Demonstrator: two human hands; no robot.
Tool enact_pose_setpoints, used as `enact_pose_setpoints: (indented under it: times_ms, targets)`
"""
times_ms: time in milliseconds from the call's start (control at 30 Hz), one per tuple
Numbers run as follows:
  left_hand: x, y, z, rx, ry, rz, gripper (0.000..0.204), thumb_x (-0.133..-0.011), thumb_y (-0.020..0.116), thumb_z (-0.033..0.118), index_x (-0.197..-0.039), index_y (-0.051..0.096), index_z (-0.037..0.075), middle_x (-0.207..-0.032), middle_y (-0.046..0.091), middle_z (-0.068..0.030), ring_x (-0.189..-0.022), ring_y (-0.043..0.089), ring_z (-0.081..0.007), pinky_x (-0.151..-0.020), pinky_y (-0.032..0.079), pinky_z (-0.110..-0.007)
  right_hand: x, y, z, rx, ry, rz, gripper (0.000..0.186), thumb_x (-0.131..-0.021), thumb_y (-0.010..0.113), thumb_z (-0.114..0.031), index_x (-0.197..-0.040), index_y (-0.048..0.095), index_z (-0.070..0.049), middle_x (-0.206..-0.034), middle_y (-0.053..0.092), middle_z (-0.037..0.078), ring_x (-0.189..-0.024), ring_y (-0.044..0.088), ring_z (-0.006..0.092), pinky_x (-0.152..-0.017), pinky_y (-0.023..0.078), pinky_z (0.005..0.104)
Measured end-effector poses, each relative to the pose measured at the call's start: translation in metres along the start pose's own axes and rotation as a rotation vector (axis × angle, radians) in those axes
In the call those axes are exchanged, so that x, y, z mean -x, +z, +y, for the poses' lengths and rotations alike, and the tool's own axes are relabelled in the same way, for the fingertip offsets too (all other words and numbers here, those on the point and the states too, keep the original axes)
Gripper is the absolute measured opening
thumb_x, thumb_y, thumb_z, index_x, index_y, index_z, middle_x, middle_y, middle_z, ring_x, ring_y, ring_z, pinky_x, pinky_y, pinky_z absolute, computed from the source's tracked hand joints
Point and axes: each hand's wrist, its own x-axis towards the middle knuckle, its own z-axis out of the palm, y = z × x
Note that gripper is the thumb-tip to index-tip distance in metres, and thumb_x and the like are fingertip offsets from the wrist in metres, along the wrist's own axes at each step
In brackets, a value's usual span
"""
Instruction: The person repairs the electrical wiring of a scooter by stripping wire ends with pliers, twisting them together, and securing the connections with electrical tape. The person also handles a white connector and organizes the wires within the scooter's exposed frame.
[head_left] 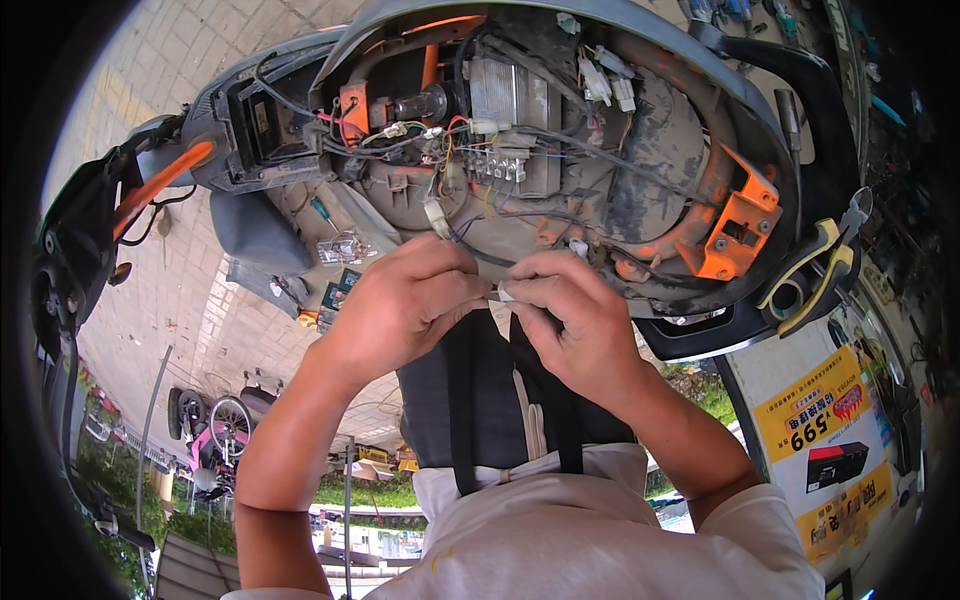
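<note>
My left hand (418,300) and my right hand (560,315) meet at the near edge of an opened scooter body (400,188), fingertips pinched close together. Between them is a small white piece (505,292), possibly a connector, in my right fingers; my left fingers pinch at something thin beside it, too small to make out. Loose wires (452,155) run across a finned metal box (510,90) above my hands. A white connector (436,214) hangs just above my left hand. Orange brackets (738,230) sit at the body's right end.
Yellow-handled pliers (800,305) rest on a black grab rail at the right, above a yellow sign (812,410). A dark seat-like piece (255,235) and small packages (335,298) lie on the paving (175,290) at left. A pink bicycle (215,445) stands farther off.
</note>
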Motion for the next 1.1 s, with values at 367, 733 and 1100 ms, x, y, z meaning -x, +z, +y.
enact_pose_setpoints:
  times_ms: [367,733,1100]
  targets:
    - [-0.008,-0.009,-0.005,0.049,0.001,-0.106,0.016,-0.072,0.074,0.003,-0.085,0.066,0.004,-0.084,0.061,-0.0085,-0.078,0.06,-0.0284,-0.069,0.049,-0.036,-0.001,0.002,0.0,0.012,0.004,-0.018,0.021,-0.08,0.068,0.002,-0.1,0.061,-0.003,-0.103,0.06,0.01,-0.087,0.064,0.0298,-0.072,0.053,0.0359]
    - [-0.005,-0.01,-0.005,0.047,-0.06,-0.135,0.022,-0.073,0.076,0.007,-0.092,0.066,0.004,-0.089,0.061,-0.0092,-0.085,0.059,-0.029,-0.074,0.049,-0.038,0.0,0.002,0.0,0.01,0.011,-0.003,0.02,-0.081,0.068,0.001,-0.099,0.06,-0.002,-0.103,0.06,0.011,-0.086,0.064,0.0304,-0.072,0.053,0.0361]
    - [-0.008,-0.009,-0.007,0.016,-0.05,-0.096,0.021,-0.071,0.075,0.004,-0.089,0.064,0.003,-0.086,0.059,-0.0103,-0.083,0.058,-0.031,-0.072,0.05,-0.039,-0.002,0.006,0.001,0.014,-0.002,0.005,0.021,-0.081,0.068,0.001,-0.1,0.06,-0.003,-0.102,0.059,0.01,-0.087,0.063,0.0301,-0.072,0.053,0.0366]
